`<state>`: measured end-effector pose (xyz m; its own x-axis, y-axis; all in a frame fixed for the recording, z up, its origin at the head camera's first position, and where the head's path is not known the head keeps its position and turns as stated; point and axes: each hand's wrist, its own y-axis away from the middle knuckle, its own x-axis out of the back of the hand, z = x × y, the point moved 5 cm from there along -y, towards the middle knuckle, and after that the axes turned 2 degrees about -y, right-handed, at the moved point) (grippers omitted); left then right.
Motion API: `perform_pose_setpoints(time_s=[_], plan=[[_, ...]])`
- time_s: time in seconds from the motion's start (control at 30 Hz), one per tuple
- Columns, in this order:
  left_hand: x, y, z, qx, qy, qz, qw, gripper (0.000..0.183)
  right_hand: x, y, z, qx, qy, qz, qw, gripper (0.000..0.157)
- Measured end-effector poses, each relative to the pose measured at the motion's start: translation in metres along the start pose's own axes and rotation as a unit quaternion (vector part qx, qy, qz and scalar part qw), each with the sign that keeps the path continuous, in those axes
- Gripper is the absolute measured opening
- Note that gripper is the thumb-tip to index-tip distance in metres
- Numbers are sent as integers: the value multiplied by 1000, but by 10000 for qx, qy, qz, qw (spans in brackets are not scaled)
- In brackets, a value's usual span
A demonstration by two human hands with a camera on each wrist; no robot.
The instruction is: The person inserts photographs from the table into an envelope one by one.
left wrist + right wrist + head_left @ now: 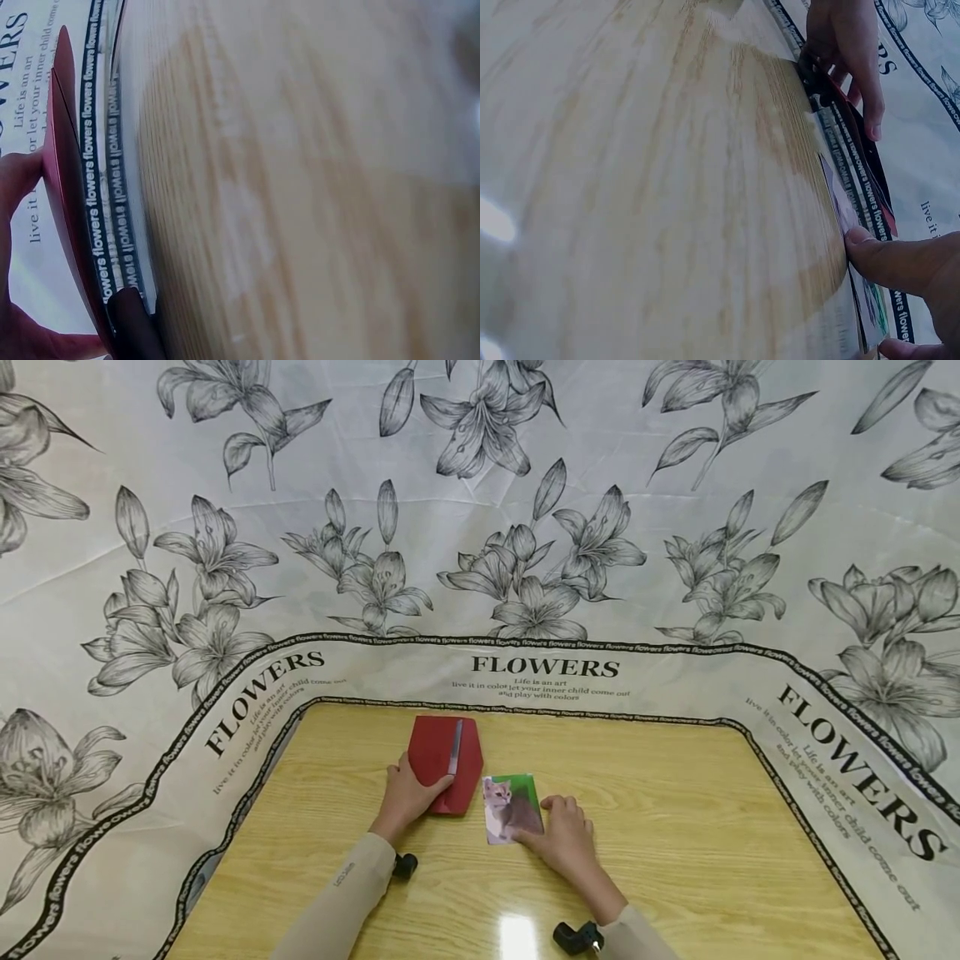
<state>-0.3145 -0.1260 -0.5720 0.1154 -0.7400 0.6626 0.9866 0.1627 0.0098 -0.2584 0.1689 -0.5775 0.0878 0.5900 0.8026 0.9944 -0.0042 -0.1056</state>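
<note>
A red envelope (pixel 431 747) with its flap spread to the right is in the head view; a greyish strip runs along it. My left hand (pixel 405 797) grips its near left part, thumb on top. In the left wrist view the envelope (pixel 66 180) appears edge-on between thumb and fingers. Just right of it is a photo card (pixel 513 808) of a cat against green. My right hand (pixel 566 839) pinches the card's right side, thumb over the lower edge. The right wrist view shows the card (pixel 840 191) almost edge-on, tilted, beside the thumb.
Both hands are over a wood-grain table (pixel 675 810), which reflects a bright light near its front. A white cloth with printed flowers (pixel 540 668) rises along the back and sides. Black camera mounts (pixel 577 937) sit at both wrists.
</note>
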Motion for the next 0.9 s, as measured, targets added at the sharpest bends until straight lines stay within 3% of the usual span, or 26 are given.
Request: perform_pose_setpoints(time_s=[0.43,0.9], plan=[[-3,-3,-4,31,-52,8,10000,114,0,0,-4,-8,115,191,9998,75],[-5,-4,-6,35,-62,-17,10000,114,-2,2,-1,-75,16,139,9999,73]])
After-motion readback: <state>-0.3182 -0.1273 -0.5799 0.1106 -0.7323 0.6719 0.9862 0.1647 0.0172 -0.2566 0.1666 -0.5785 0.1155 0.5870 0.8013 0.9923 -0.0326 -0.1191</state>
